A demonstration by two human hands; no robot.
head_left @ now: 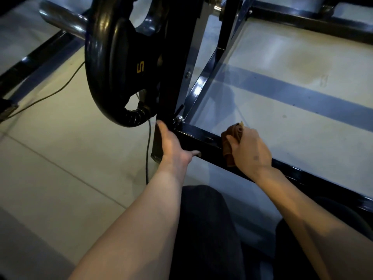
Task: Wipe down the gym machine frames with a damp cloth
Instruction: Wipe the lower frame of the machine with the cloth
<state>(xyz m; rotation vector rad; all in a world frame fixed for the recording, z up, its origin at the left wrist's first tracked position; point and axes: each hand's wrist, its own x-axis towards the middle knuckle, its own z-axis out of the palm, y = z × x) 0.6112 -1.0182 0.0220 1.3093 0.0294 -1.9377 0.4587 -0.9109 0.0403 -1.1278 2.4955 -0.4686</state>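
In the head view, a brown cloth (232, 138) is held bunched in the right hand (250, 152) and pressed on the low black frame bar (201, 144), at about three o'clock from the left hand (173, 144). The left hand is laid open against the upright post (171, 77), thumb hooked under the bar. A weight plate (113, 63) hangs at eleven o'clock, just above the left hand. A wipe carried toward the corner bolt (177, 119) could snag the cloth or scrape the knuckles. The cable (148, 154) trailing across the floor could be caught by a knee.
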